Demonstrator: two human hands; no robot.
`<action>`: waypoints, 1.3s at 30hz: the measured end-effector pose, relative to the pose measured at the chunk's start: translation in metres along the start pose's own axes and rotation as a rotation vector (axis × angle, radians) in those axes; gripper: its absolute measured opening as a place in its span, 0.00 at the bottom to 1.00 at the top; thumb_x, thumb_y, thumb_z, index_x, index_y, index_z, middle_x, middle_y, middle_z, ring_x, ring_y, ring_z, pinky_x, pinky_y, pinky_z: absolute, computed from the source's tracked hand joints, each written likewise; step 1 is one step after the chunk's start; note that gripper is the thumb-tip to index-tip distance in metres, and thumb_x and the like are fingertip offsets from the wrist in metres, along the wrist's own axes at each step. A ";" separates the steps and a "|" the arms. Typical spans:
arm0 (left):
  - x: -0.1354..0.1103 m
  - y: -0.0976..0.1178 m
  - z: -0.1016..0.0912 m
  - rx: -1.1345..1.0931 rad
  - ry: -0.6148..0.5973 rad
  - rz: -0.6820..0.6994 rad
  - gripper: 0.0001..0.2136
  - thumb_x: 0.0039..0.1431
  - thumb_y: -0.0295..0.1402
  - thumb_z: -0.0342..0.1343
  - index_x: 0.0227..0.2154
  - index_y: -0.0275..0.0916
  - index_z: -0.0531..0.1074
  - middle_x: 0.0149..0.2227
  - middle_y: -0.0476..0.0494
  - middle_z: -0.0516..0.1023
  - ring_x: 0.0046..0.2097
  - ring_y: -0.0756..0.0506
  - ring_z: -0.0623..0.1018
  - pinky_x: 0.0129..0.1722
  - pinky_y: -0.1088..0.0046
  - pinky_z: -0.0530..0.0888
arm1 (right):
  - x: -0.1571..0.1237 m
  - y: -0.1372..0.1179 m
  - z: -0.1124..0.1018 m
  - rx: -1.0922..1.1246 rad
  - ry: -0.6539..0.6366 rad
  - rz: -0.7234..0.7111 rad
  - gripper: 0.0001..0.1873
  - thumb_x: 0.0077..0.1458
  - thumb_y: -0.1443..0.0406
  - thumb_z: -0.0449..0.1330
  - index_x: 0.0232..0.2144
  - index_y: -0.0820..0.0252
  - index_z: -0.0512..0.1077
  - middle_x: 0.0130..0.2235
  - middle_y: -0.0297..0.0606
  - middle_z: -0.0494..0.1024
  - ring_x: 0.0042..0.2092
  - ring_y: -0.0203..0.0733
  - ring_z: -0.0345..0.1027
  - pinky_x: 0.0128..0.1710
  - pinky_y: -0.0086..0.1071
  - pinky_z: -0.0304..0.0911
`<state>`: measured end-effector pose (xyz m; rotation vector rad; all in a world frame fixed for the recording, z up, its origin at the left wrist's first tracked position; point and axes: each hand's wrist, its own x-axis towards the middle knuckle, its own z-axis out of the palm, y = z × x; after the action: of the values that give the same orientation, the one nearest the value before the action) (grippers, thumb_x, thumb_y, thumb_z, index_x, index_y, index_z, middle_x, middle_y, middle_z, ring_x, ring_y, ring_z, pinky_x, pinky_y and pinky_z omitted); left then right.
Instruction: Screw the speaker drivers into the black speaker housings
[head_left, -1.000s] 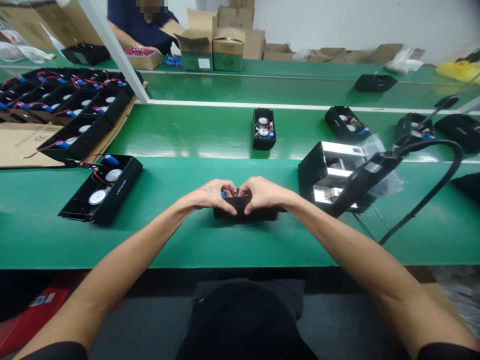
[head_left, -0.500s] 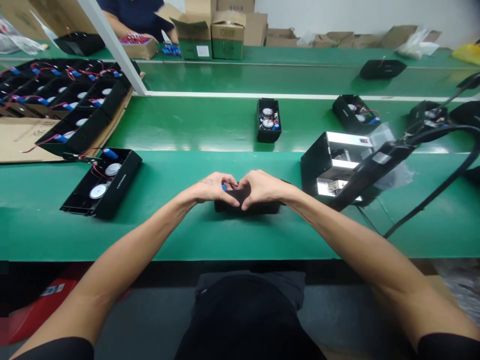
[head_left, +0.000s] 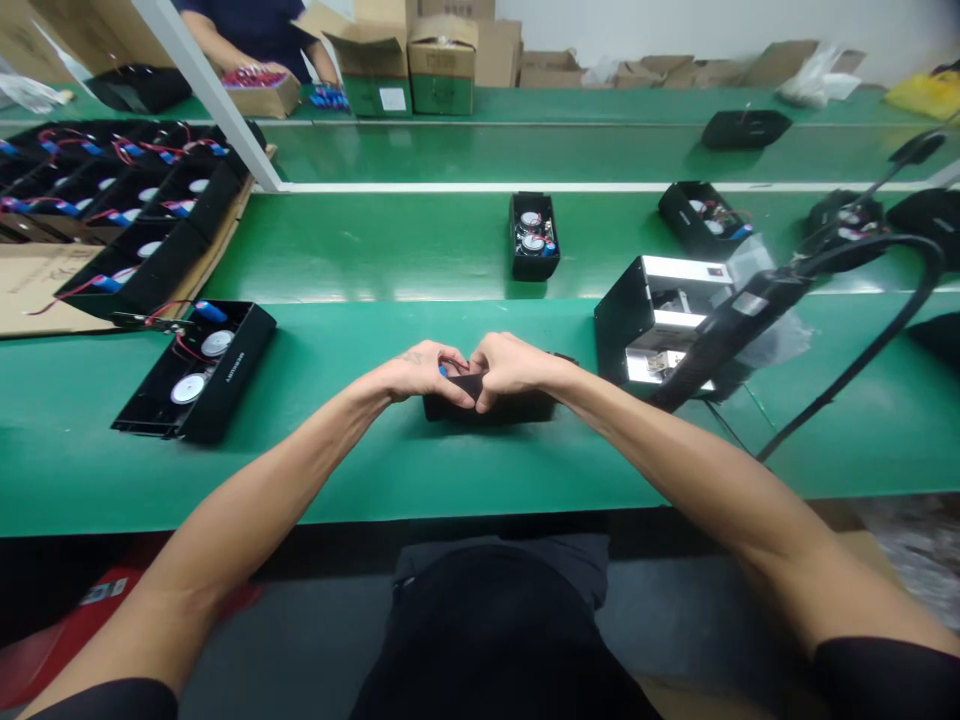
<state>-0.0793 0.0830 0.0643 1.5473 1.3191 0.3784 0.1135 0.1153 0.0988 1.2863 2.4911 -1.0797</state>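
Note:
A black speaker housing (head_left: 495, 408) lies on the green bench in front of me, largely covered by my hands. My left hand (head_left: 433, 372) is closed over its left half, thumb against the near wall and fingers inside. A bit of blue and thin wire show by those fingers. My right hand (head_left: 508, 368) is closed over the middle of the housing, its curled fingers almost touching the left ones. What the fingertips touch inside is hidden. On the left lies another open speaker housing (head_left: 244, 350) with two round silver-backed speakers, red wires and a blue cylindrical battery.
To the right stand a black and silver machine (head_left: 626, 325) and a black jointed arm (head_left: 739, 310). Beyond are an open housing (head_left: 534, 262) and another housing (head_left: 694, 225). Rows of housings (head_left: 169, 250) fill the far left. A co-worker (head_left: 259, 35) is behind cardboard boxes (head_left: 442, 75).
The whole view has shifted slightly. My right hand's thumb and fingers have drawn closer together over the housing, and the gap between them is smaller. Both hands stay on it.

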 end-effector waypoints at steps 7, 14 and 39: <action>-0.003 0.001 0.000 0.085 0.026 0.054 0.21 0.35 0.39 0.75 0.36 0.39 0.81 0.29 0.51 0.79 0.31 0.49 0.75 0.32 0.72 0.69 | -0.011 0.003 0.003 -0.058 0.058 -0.086 0.15 0.39 0.59 0.76 0.27 0.57 0.76 0.26 0.29 0.75 0.30 0.38 0.67 0.26 0.31 0.50; -0.046 -0.010 0.061 0.292 0.136 0.239 0.05 0.49 0.34 0.67 0.25 0.41 0.77 0.24 0.54 0.78 0.31 0.47 0.76 0.53 0.57 0.68 | -0.060 0.016 0.078 -0.281 0.322 -0.202 0.20 0.54 0.67 0.65 0.49 0.61 0.71 0.39 0.44 0.80 0.40 0.48 0.71 0.41 0.39 0.59; -0.063 -0.038 0.090 0.644 0.267 0.510 0.10 0.63 0.26 0.58 0.40 0.48 0.79 0.33 0.57 0.82 0.35 0.49 0.80 0.55 0.56 0.62 | -0.139 0.145 0.035 0.991 1.440 -0.105 0.18 0.53 0.61 0.70 0.41 0.55 0.68 0.21 0.21 0.70 0.20 0.33 0.64 0.24 0.31 0.61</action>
<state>-0.0529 -0.0201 0.0172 2.4620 1.3017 0.5200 0.3033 0.0566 0.0539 3.1126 2.7664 -2.0430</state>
